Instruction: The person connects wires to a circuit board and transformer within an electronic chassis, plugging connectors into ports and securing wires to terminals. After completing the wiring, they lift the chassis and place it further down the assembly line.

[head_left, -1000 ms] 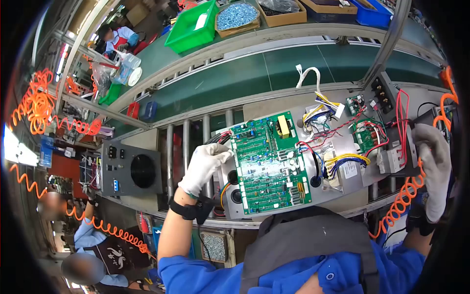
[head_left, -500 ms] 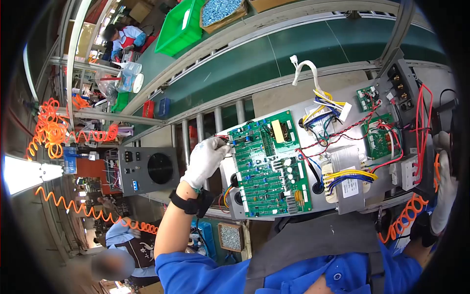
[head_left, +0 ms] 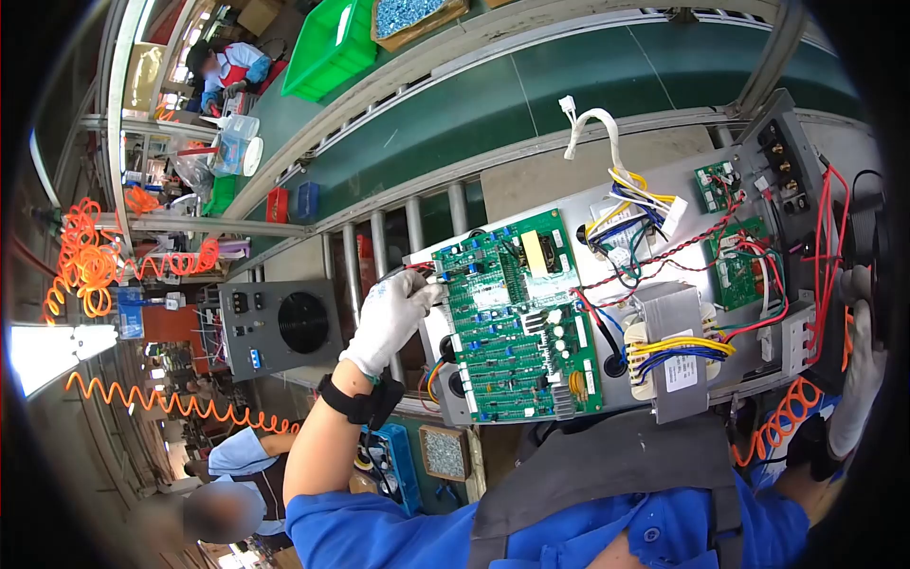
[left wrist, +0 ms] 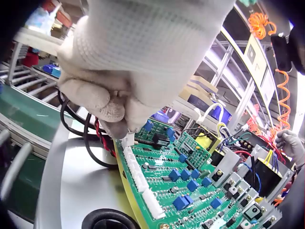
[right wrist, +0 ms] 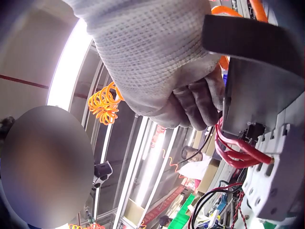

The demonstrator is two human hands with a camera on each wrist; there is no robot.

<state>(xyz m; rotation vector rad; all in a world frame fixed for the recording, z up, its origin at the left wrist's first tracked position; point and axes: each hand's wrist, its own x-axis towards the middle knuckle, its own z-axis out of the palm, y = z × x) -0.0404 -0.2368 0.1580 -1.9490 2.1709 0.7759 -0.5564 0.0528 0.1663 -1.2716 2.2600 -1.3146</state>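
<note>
My white-gloved left hand [head_left: 387,318] is at the left edge of a green circuit board [head_left: 512,322]. Its thumb and fingers pinch a wire end beside a row of white sockets [left wrist: 138,176]; red and black wires [left wrist: 97,138] run out from behind the fingers, which hide the plug. Far to the right is my gloved right hand [head_left: 861,365], beside a dark panel [right wrist: 257,95]. In the right wrist view its fingers [right wrist: 202,102] are bent near the panel's edge, with the thumb hidden; I cannot tell whether they grip it.
Right of the board are a transformer [head_left: 671,356] with yellow and blue wires, a white cable [head_left: 607,133] and red wires [head_left: 832,256]. A grey panel with a round black fan [head_left: 303,322] stands left, past the rollers [head_left: 414,223]. Orange coiled hoses [head_left: 777,417] hang nearby. Other people work leftward.
The head view has swung, shifting the scene. My left hand stays at the board's left edge with its fingers pinched. My right hand has moved lower along the dark panel at the right.
</note>
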